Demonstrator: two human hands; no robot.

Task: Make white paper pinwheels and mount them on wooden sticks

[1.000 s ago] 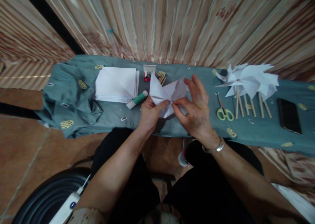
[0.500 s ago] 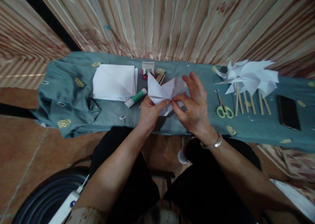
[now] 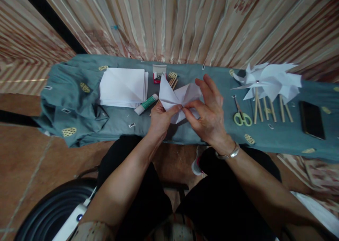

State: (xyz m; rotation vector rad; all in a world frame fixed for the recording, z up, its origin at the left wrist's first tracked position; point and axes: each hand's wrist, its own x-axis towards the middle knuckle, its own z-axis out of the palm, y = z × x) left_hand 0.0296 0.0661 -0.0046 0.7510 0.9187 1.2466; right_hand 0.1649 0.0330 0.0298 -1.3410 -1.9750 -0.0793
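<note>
A white paper pinwheel (image 3: 169, 96) with folded blades is held between my hands, above the cloth-covered table. My left hand (image 3: 161, 121) grips it from the left, its thumb pressed near the middle and its other fingers hidden underneath. On the right, my right hand (image 3: 206, 115) pinches a blade by the centre with thumb and index finger, the other fingers raised. Whether a pin sits in that pinch is too small to tell. Just behind the paper are several wooden sticks (image 3: 173, 82) and a small red-and-white box (image 3: 157, 79) with shiny pieces inside.
Left of my hands lie a green-and-white glue stick (image 3: 146, 104) and a stack of white paper (image 3: 123, 87). To the right are green-handled scissors (image 3: 241, 118), several finished pinwheels (image 3: 267, 82) on sticks, and a dark phone (image 3: 311, 120). A pleated curtain (image 3: 169, 25) hangs behind the table.
The paper and both hands have shifted very slightly, with the left blade tipped up a little more. Both hands keep the same hold near the centre.
</note>
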